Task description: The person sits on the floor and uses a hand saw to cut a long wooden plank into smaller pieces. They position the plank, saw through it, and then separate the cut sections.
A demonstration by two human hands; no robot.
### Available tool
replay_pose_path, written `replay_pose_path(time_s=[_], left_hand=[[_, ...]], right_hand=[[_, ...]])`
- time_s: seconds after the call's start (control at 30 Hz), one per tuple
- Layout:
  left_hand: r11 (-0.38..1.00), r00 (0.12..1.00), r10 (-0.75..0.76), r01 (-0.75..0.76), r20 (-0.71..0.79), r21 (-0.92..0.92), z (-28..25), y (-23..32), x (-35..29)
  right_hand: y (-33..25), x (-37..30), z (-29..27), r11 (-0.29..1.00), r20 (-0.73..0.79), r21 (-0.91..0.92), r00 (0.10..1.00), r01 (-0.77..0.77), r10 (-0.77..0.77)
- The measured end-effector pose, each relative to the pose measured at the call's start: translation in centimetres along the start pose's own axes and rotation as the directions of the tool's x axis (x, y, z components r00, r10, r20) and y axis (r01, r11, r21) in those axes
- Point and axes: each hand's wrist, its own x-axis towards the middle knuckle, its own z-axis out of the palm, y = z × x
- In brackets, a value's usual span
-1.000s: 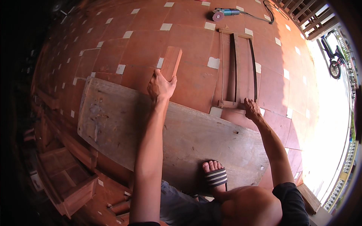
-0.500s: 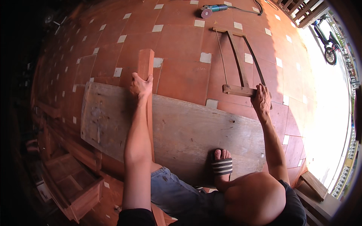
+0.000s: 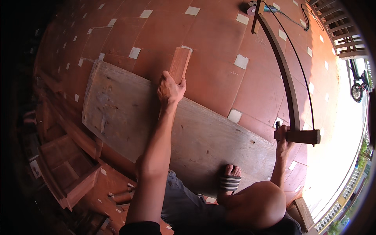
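Note:
My left hand [image 3: 171, 88] is wrapped round a long reddish wooden beam [image 3: 181, 62], near its far end. The beam crosses a wide, weathered plank [image 3: 211, 133], and my forearm hides much of its length. Off to the right, my right hand [image 3: 283, 139] grips a wooden frame saw [image 3: 288, 82] by the near end of its frame. The saw is raised off the floor and turned, its blade side and cord side spread apart with the centre bar between them. My foot in a striped sandal [image 3: 230, 182] rests on the plank.
An angle grinder [image 3: 256, 8] with a cable lies on the tiled floor [image 3: 211, 78] at the far side, partly behind the saw. A reddish wooden drawer-like box [image 3: 84, 184] stands at the lower left. Outside on the right is a parked motorbike [image 3: 356, 90].
My right hand has lifted the frame saw from the floor and turned it. The view has shifted, and the beam in my left hand now appears farther right and more tilted.

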Motion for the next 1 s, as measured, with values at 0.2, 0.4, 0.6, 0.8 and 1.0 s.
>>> replay_pose_path(time_s=[0.2, 0.4, 0.6, 0.8, 1.0], left_hand=[[0.999, 0.999, -0.033, 0.033, -0.011, -0.005, -0.7, -0.2, 0.8], [0.999, 1.0, -0.014, 0.014, -0.023, -0.034, -0.4, -0.6, 1.5], [0.979, 0.974, 0.123, -0.151, -0.19, -0.138, -0.2, -2.0, 1.6], [0.94, 0.956, 0.181, -0.237, -0.23, -0.245, -0.3, -2.2, 1.8], [0.923, 0.948, 0.229, -0.283, -0.219, -0.261, 0.3, -3.2, 2.2]], right_hand=[[-8.5, -0.5, 6.1, 0.867, 0.281, 0.483, 0.96, -0.124, -0.019], [-13.6, -2.3, 12.6, 0.686, 0.492, 0.646, 0.87, -0.335, -0.039], [-15.2, -4.0, 16.2, 0.675, 0.644, 0.554, 0.765, -0.487, 0.023], [-16.0, -3.7, 17.3, 0.689, 0.698, 0.509, 0.716, -0.515, 0.02], [-15.5, -3.1, 17.9, 0.728, 0.707, 0.488, 0.707, -0.481, -0.007]])
